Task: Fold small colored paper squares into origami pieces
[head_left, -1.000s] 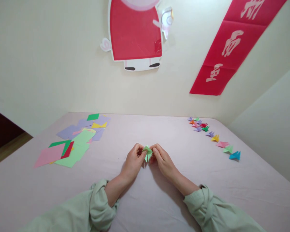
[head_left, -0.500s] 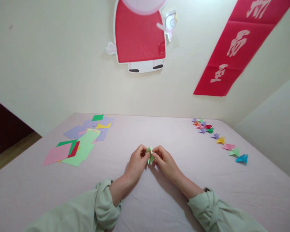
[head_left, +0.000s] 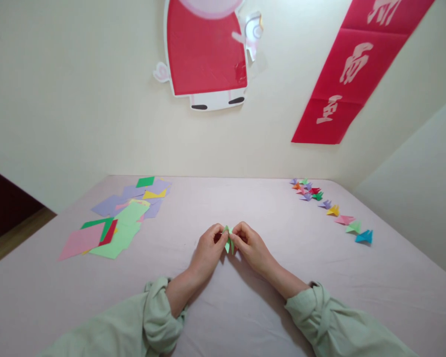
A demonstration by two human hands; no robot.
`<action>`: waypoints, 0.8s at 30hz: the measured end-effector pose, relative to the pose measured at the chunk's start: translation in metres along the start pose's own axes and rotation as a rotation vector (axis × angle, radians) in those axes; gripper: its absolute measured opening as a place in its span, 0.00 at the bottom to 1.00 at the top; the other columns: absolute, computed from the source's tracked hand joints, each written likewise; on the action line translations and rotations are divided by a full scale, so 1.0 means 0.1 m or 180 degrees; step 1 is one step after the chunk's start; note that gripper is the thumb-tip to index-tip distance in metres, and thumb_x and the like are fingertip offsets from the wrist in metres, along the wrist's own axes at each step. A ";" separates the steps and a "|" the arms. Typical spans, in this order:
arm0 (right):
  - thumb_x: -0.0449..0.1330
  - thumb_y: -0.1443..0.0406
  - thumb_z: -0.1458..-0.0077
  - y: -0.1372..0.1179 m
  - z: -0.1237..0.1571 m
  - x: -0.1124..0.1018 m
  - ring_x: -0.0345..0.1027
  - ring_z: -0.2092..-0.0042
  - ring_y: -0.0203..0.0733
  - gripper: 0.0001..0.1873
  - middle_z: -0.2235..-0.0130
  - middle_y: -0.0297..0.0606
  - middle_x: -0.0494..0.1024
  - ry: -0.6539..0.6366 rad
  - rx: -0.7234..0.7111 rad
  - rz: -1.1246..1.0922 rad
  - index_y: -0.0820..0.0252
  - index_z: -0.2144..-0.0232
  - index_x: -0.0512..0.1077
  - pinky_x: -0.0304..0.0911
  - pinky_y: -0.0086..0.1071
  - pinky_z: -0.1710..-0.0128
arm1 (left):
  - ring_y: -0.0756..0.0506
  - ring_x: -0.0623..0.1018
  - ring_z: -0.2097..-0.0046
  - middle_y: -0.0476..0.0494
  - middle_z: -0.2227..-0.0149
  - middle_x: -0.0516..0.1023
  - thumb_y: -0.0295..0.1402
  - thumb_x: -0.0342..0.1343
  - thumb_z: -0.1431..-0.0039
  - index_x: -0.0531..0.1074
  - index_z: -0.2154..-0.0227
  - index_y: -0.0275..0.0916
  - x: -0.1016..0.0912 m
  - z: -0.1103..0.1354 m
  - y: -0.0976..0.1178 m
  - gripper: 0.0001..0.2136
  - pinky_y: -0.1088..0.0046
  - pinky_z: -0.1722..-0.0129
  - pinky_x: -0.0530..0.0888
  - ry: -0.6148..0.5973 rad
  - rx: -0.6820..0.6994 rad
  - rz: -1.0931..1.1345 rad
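Note:
A small folded piece of light green paper (head_left: 228,242) is pinched between both hands at the middle of the table. My left hand (head_left: 207,250) grips its left side with thumb and forefinger. On the opposite side my right hand (head_left: 253,248) pinches it the same way. Pointed flaps of the paper hang below the fingertips, and its upper part is mostly covered by the fingers.
Loose coloured paper sheets (head_left: 128,214) overlap on the table's left side. At the right, several folded paper figures (head_left: 345,219) run in a line, a blue one (head_left: 364,237) nearest. The pale cloth-covered table (head_left: 223,198) meets the wall behind.
The camera view has turned slightly, so the scene sits a little further left. Both hands keep hold of the green paper, whose flaps now show at a different angle.

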State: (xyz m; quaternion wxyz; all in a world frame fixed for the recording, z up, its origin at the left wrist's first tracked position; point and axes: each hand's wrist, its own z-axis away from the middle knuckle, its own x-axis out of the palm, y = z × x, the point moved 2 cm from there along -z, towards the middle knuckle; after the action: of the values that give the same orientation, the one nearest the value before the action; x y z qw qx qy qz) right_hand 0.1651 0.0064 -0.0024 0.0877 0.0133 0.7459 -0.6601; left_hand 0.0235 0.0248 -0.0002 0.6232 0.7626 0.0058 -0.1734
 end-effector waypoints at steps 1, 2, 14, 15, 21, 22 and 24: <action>0.56 0.57 0.41 0.00 0.00 -0.01 0.65 0.75 0.34 0.11 0.77 0.27 0.68 0.0015 -0.0011 0.0041 0.57 0.71 0.62 0.59 0.29 0.73 | 0.49 0.69 0.68 0.50 0.72 0.68 0.36 0.51 0.39 0.67 0.75 0.39 0.00 0.00 0.00 0.11 0.75 0.67 0.66 0.0017 0.0039 -0.0025; 0.56 0.57 0.41 0.00 0.00 -0.01 0.64 0.74 0.35 0.11 0.77 0.27 0.68 0.0022 -0.0020 0.0074 0.57 0.71 0.62 0.59 0.29 0.73 | 0.49 0.70 0.67 0.49 0.71 0.68 0.36 0.52 0.40 0.68 0.75 0.39 0.00 -0.01 0.00 0.10 0.75 0.66 0.67 0.0043 0.0066 -0.0048; 0.56 0.56 0.41 -0.01 0.00 -0.02 0.63 0.75 0.34 0.13 0.78 0.27 0.67 0.0007 -0.0009 0.0137 0.57 0.72 0.62 0.57 0.28 0.74 | 0.50 0.73 0.68 0.50 0.71 0.73 0.37 0.52 0.41 0.71 0.71 0.38 0.00 0.00 0.06 0.09 0.75 0.66 0.70 0.0038 -0.0082 0.0305; 0.56 0.57 0.42 -0.01 0.01 -0.02 0.62 0.76 0.34 0.12 0.78 0.27 0.67 0.0006 -0.0008 0.0137 0.57 0.72 0.62 0.56 0.28 0.74 | 0.50 0.72 0.68 0.50 0.71 0.73 0.37 0.52 0.41 0.71 0.72 0.38 -0.01 0.00 0.06 0.09 0.75 0.67 0.70 0.0053 -0.0097 0.0276; 0.57 0.58 0.43 -0.02 0.02 -0.01 0.62 0.76 0.34 0.11 0.78 0.27 0.68 -0.0007 0.0003 0.0191 0.57 0.72 0.62 0.55 0.28 0.74 | 0.50 0.71 0.69 0.51 0.73 0.72 0.38 0.52 0.41 0.70 0.73 0.38 -0.01 0.00 0.07 0.10 0.76 0.67 0.69 0.0080 -0.0106 0.0202; 0.57 0.58 0.43 -0.03 0.02 -0.01 0.61 0.75 0.34 0.11 0.78 0.27 0.67 0.0002 0.0007 0.0212 0.57 0.72 0.62 0.55 0.28 0.74 | 0.50 0.71 0.69 0.51 0.73 0.72 0.38 0.52 0.41 0.70 0.73 0.38 -0.01 0.00 0.07 0.10 0.76 0.67 0.69 0.0093 -0.0101 0.0191; 0.57 0.58 0.43 -0.03 0.02 -0.01 0.61 0.75 0.34 0.12 0.78 0.27 0.67 0.0008 0.0011 0.0232 0.57 0.73 0.62 0.55 0.28 0.75 | 0.50 0.71 0.70 0.51 0.73 0.71 0.38 0.52 0.41 0.70 0.74 0.38 -0.01 0.01 0.09 0.11 0.76 0.68 0.69 0.0142 -0.0100 0.0175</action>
State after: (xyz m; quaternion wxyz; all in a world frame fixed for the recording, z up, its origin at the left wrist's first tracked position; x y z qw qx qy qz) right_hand 0.1661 0.0042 0.0005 0.1108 0.0415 0.7439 -0.6577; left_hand 0.0246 0.0223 0.0086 0.6393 0.7563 0.0014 -0.1390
